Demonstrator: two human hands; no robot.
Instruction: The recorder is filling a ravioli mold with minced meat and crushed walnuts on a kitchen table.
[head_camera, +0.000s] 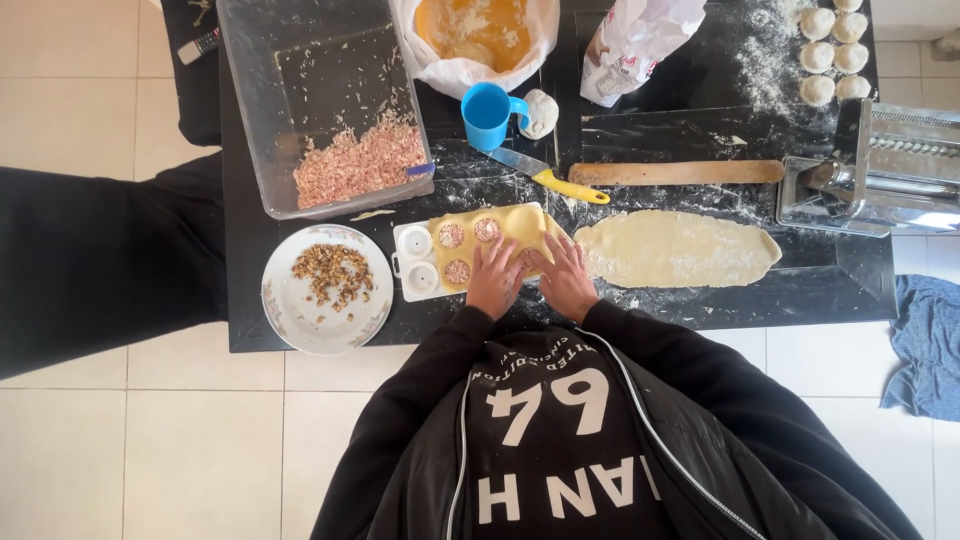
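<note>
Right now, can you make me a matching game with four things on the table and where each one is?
Things:
1. blue cup
2. rolling pin
3. plate of chopped nuts
4. dough balls

Places:
A. far right corner, on the floury patch
B. left of the white mould, near the table edge
C. beside the bag of yellow mixture
D. lying just beyond the flat dough sheet

Pairs: 1-C, 2-D, 3-B, 4-A.

Both hands, left hand and right hand, press on the dough over the mould.
</note>
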